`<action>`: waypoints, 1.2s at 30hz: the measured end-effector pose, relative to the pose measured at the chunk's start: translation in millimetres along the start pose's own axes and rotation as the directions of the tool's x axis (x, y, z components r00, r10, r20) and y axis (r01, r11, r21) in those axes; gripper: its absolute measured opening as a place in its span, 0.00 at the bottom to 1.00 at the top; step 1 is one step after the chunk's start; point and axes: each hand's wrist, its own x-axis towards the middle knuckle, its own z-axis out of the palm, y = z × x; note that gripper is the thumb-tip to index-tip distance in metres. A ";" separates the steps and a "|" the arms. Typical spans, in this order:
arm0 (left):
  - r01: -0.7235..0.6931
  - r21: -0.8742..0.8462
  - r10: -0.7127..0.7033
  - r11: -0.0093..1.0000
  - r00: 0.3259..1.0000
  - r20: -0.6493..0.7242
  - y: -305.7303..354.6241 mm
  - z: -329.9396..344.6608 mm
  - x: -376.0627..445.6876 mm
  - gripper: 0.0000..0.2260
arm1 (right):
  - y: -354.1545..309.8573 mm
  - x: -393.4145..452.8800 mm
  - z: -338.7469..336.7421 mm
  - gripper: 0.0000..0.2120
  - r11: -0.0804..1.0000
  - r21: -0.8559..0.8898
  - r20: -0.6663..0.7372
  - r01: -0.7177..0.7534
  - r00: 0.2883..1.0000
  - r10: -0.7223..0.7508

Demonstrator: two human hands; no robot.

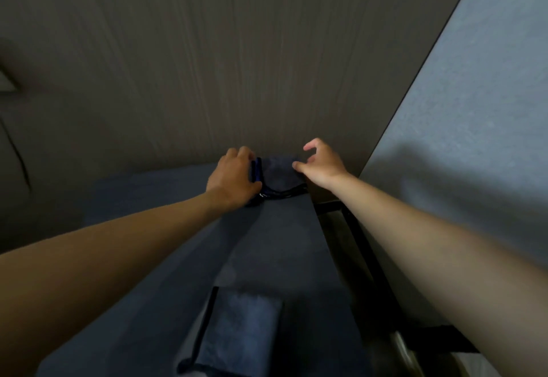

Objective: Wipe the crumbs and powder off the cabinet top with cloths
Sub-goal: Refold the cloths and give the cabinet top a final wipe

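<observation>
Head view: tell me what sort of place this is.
Probably a dim bedroom or similar indoor room. A dark wood-grain panel rises like a headboard behind a blue fabric surface, beside a textured wall. Both hands reach a dark cloth item there.

A dark wood-grain panel rises behind everything – its grain running in long vertical streaks. To the right stands a pale grey-blue wall (shadowed lower down). A black metal frame runs along the right edge, below the wall.
</observation>
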 end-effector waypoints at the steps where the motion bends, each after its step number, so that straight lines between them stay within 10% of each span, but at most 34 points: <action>1: -0.097 0.037 0.095 0.995 0.994 0.063 -0.7 -1.9 -10.1 0.20 | -2.6 -5.1 -1.8 0.20 0.997 -0.073 0.007 0.026 1.000 -0.025; 5: -0.303 0.062 0.257 0.951 0.888 0.382 0.5 -6.4 -59.5 0.14 | -11.9 -36.6 0.4 0.20 0.958 -0.277 0.044 0.073 0.997 -0.063; 13: -0.188 0.014 0.132 0.982 0.743 0.656 5.8 -20.1 -145.0 0.16 | -27.5 -122.6 34.8 0.16 0.944 -0.304 0.233 0.131 0.971 -0.059; 18: -0.261 0.163 0.111 0.951 0.787 0.607 8.4 -34.1 -178.7 0.14 | -19.6 -180.0 46.2 0.09 0.982 -0.123 0.521 0.141 0.852 -0.057; 25: -0.160 0.102 0.087 0.982 0.857 0.508 19.5 -74.2 -204.6 0.10 | -31.2 -230.4 33.9 0.23 0.991 0.114 0.668 -0.064 0.744 -0.029; 36: 0.147 -0.347 0.016 0.926 0.905 0.424 33.7 -113.2 -233.8 0.18 | -65.0 -249.4 5.2 0.15 0.956 0.227 0.492 0.188 0.825 -0.279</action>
